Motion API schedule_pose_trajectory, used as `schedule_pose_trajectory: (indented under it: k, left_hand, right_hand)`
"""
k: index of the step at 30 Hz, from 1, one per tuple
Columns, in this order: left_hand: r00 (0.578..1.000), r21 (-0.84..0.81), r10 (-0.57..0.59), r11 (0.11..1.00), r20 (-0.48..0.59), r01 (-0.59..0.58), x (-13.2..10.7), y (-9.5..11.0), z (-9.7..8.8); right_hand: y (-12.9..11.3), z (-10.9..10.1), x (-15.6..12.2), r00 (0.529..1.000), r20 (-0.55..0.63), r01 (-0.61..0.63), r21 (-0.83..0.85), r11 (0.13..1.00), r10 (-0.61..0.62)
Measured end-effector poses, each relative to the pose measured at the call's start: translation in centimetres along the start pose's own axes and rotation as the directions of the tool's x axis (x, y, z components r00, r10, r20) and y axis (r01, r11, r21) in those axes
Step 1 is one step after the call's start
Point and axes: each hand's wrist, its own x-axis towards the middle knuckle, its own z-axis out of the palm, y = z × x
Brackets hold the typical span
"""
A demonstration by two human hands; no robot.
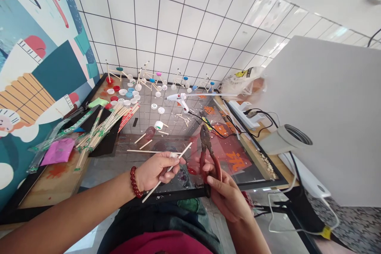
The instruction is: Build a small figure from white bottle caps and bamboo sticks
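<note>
Between the thumb and fingers of my left hand (162, 170) is a thin wooden stick (154, 188), slanting up to the right. A small white piece shows at the same fingertips, perhaps a bottle cap. My right hand (224, 190) grips red-handled pliers (205, 147), their dark jaws pointing up and away, to the right of the stick. Another long stick (143, 151) lies on the glass tabletop just beyond my left hand. Short cut sticks (145, 144) and a white cap with a green mark (158, 126) lie farther on.
A white glue gun (178, 100) lies near the middle, its black cord running right. Bottle caps (122, 92) and small stick models (151, 81) line the back. Bundled sticks (104, 129) and a pink packet (58, 151) lie left. A power strip (244, 113) and grey cylinder (282, 139) stand right.
</note>
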Motion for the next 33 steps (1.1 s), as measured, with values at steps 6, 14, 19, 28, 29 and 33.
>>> schedule_pose_trajectory:
  k: [6,14,19,28,29,33]
  left_hand:
    - [0.998,0.014,0.057,0.998,-0.038,-0.057,0.0,0.3,0.0]
    - [0.999,0.027,0.032,0.999,-0.032,-0.031,0.0,0.0,0.1]
    - [0.999,0.021,0.037,0.999,-0.037,-0.037,-0.1,0.0,0.1]
    - [0.998,0.034,0.021,0.999,-0.051,-0.02,-0.1,0.1,0.2]
    - [0.998,0.033,0.021,0.999,-0.051,-0.019,-0.1,0.1,0.2]
    - [0.998,0.024,0.021,1.0,-0.053,-0.02,-0.1,0.1,0.1]
  right_hand:
    - [-0.2,0.7,1.4,0.989,-0.02,0.133,-0.302,0.944,-0.146]
    - [-2.4,-1.8,3.1,0.953,0.094,0.225,-0.855,0.468,-0.287]
    - [-2.0,-2.8,3.7,0.941,0.189,0.251,-0.946,0.206,-0.28]
    - [-1.3,-5.3,4.8,0.91,0.191,0.118,-0.97,-0.211,-0.369]
    - [-1.2,-5.3,4.7,0.911,0.191,0.11,-0.967,-0.231,-0.366]
    - [-1.0,-5.5,4.7,0.916,0.196,0.086,-0.949,-0.304,-0.351]
